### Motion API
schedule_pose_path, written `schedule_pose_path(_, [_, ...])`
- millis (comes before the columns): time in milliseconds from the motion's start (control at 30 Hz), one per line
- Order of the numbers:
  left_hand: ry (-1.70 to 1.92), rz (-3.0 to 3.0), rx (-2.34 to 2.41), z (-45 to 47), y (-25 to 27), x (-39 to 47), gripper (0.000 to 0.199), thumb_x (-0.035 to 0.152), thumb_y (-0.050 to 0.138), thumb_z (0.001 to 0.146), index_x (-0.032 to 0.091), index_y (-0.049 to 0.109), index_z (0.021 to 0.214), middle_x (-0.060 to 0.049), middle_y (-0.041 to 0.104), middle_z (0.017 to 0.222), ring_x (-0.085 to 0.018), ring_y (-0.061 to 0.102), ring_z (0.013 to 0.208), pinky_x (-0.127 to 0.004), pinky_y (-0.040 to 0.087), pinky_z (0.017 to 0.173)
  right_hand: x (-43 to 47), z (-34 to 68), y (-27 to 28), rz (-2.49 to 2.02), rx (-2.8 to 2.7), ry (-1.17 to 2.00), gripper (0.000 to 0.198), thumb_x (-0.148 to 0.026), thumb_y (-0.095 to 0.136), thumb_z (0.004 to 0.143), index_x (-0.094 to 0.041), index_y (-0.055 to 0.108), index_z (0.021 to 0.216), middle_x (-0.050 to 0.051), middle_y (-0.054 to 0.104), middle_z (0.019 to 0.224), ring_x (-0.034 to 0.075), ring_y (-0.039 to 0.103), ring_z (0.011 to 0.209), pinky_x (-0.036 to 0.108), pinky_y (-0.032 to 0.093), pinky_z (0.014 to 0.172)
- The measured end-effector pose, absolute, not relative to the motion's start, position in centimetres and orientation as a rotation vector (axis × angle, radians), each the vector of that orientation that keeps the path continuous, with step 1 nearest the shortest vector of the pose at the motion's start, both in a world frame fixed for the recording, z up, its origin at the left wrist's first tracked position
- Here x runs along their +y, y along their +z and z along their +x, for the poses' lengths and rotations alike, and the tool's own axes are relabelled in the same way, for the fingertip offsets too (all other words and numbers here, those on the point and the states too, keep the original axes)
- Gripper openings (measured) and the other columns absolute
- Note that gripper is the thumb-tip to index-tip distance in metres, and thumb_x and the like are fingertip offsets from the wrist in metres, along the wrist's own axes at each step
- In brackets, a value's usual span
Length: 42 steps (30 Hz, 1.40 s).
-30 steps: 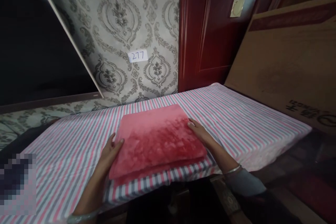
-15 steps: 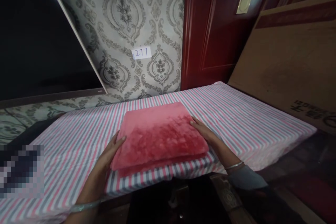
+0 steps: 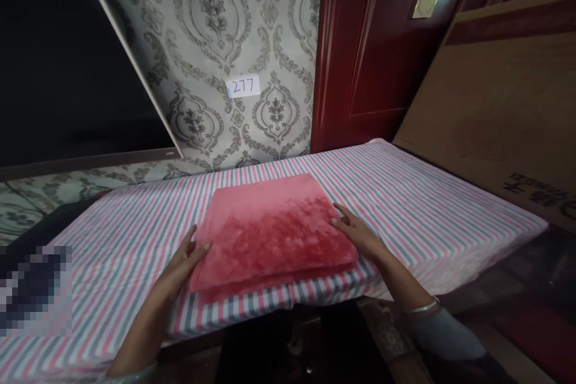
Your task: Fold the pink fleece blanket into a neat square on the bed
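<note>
A folded pink-red plush blanket (image 3: pixel 274 234) lies flat near the front edge of a striped cloth (image 3: pixel 432 210). Its layers show along the front side. At the blanket's left edge is my left hand (image 3: pixel 180 264), open, thumb and fingers apart, the thumb tip close to or touching the plush. On the opposite side, my right hand (image 3: pixel 357 234) is also open, its fingers spread beside the right edge. Whether the right fingertips touch the blanket I cannot tell. Neither hand grips it.
A large dark screen (image 3: pixel 76 72) stands at the left. Behind the cloth is a patterned wall with a white "277" label (image 3: pixel 243 86). A dark red panel (image 3: pixel 355 42) and a big cardboard box (image 3: pixel 504 96) stand at the right.
Both hands have drawn slightly outward from the blanket's sides, the left to the left and the right to the right. The blanket stays in place.
</note>
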<state>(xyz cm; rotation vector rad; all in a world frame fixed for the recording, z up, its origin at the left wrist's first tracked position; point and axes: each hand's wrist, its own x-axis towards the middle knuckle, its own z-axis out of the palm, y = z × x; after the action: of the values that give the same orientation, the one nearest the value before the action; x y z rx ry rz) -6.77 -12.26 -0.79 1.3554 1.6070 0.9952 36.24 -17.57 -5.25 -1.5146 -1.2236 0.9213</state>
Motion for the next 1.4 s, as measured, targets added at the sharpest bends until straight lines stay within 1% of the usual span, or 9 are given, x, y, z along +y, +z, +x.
schedule_pose_path(100, [1.089,1.771,1.781,-5.7,1.2,-12.0,0.084,0.045,0.062,0.085,0.016,0.031,0.157,-0.020,0.049,0.150,-0.038,0.052,0.135,-0.053,0.044,0.112,-18.2,34.3,-3.2,-1.562,-1.474,0.439,0.070,-0.057,0.052,0.091,-0.020,0.046,0.150,0.014,0.061,0.138,0.033,0.056,0.127,0.053,0.043,0.109])
schedule_pose_path(167, [1.095,2.202,1.692,-3.5,2.3,-12.3,0.074,0.046,0.055,0.089,0.013,0.038,0.153,-0.018,0.045,0.154,-0.035,0.042,0.143,-0.051,0.032,0.120,-18.4,31.7,-1.7,-1.501,-1.693,0.170,0.061,-0.051,0.047,0.096,-0.022,0.049,0.149,0.012,0.051,0.150,0.032,0.041,0.142,0.052,0.030,0.119])
schedule_pose_path(333, [0.638,2.673,1.642,2.1,0.2,-13.4,0.070,0.050,0.055,0.091,0.012,0.046,0.149,-0.021,0.034,0.160,-0.038,0.024,0.151,-0.062,0.015,0.122,-18.1,25.7,-1.1,-1.603,-2.096,0.064,0.060,-0.049,0.051,0.098,-0.028,0.042,0.154,0.008,0.028,0.164,0.036,0.018,0.152,0.063,0.015,0.120])
schedule_pose_path(500, [0.480,2.706,1.783,2.4,-3.0,-13.7,0.069,0.051,0.052,0.094,0.014,0.045,0.151,-0.023,0.032,0.161,-0.038,0.024,0.151,-0.062,0.018,0.120,-17.6,25.3,-3.5,-1.686,-2.184,0.110,0.058,-0.047,0.048,0.100,-0.030,0.040,0.155,0.007,0.027,0.165,0.034,0.018,0.153,0.063,0.015,0.120])
schedule_pose_path(733, [0.483,2.607,1.928,1.1,-2.6,-14.7,0.069,0.052,0.050,0.094,0.011,0.047,0.149,-0.024,0.033,0.159,-0.038,0.027,0.150,-0.061,0.018,0.120,-19.0,26.5,-4.3,-1.652,-2.197,0.072,0.057,-0.049,0.044,0.101,-0.029,0.041,0.155,0.007,0.031,0.163,0.032,0.023,0.152,0.058,0.022,0.120])
schedule_pose_path(900, [0.500,2.545,2.016,-0.8,-3.3,-16.3,0.064,0.048,0.045,0.096,0.014,0.046,0.150,-0.020,0.034,0.160,-0.035,0.027,0.151,-0.061,0.016,0.121,-22.1,28.2,-6.5,-1.624,-2.147,0.067,0.058,-0.048,0.049,0.099,-0.030,0.041,0.154,0.007,0.031,0.163,0.032,0.026,0.151,0.060,0.023,0.120])
schedule_pose_path(1100, [0.490,2.566,1.978,-0.2,-1.2,-16.6,0.055,0.040,0.044,0.098,0.012,0.052,0.144,-0.020,0.049,0.151,-0.037,0.033,0.148,-0.067,0.010,0.120,-22.2,31.2,-4.1,-1.485,-2.042,0.187,0.050,-0.045,0.037,0.103,-0.029,0.053,0.147,0.006,0.055,0.148,0.030,0.047,0.139,0.054,0.034,0.117])
schedule_pose_path(1300, [0.555,2.858,1.357,6.5,-1.6,-17.3,0.063,0.045,0.052,0.097,0.026,0.037,0.155,-0.012,0.034,0.162,-0.034,0.023,0.152,-0.062,0.019,0.121,-14.7,29.3,1.0,-1.530,-2.195,0.192,0.053,-0.041,0.034,0.104,-0.027,0.042,0.154,0.006,0.039,0.160,0.031,0.026,0.151,0.058,0.023,0.120])
schedule_pose_path(1400, [0.598,2.920,1.330,7.7,-4.1,-18.3,0.068,0.049,0.059,0.092,0.029,0.039,0.154,-0.012,0.036,0.161,-0.036,0.024,0.151,-0.065,0.018,0.120,-11.6,27.5,0.6,-1.466,-2.410,0.162,0.053,-0.039,0.037,0.104,-0.030,0.035,0.157,0.005,0.030,0.164,0.029,0.020,0.153,0.058,0.021,0.121])
